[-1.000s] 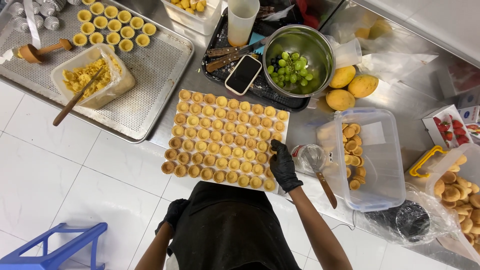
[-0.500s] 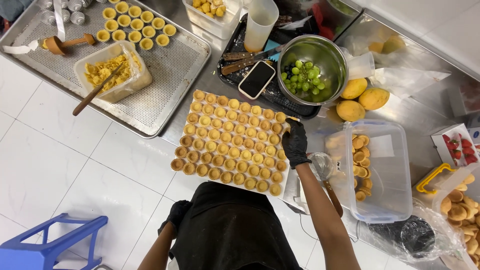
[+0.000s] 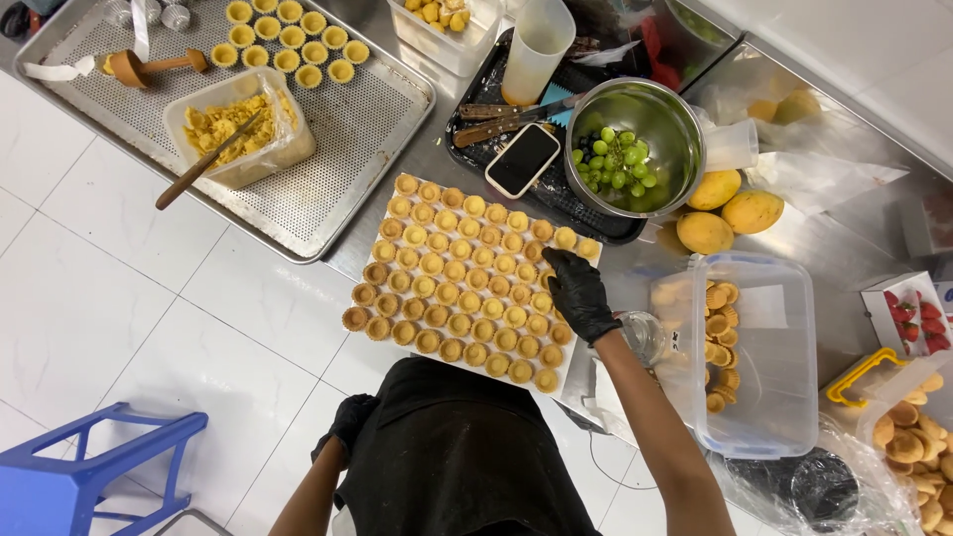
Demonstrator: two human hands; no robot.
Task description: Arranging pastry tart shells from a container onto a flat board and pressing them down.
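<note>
Reaching: right hand in a black glove, palm down, fingers loosely spread and gripping nothing, resting on the right edge of the tart shells.
Tart shells: small golden pastry cups in tight rows on a white board, centre frame, at 12 o'clock from the person's black apron.
Left hand: gloved black, hanging low at 8 o'clock beside the apron, fingers curled loosely; cannot tell whether it holds anything.
3 o'clock of shells: clear plastic tub with a few more shells stacked inside.
1 o'clock: steel bowl of green grapes, three mangoes just beside it, phone on a dark tray.
10 o'clock: perforated metal tray with a tub of yellow filling.
7 o'clock: blue stool on white tiles.
</note>
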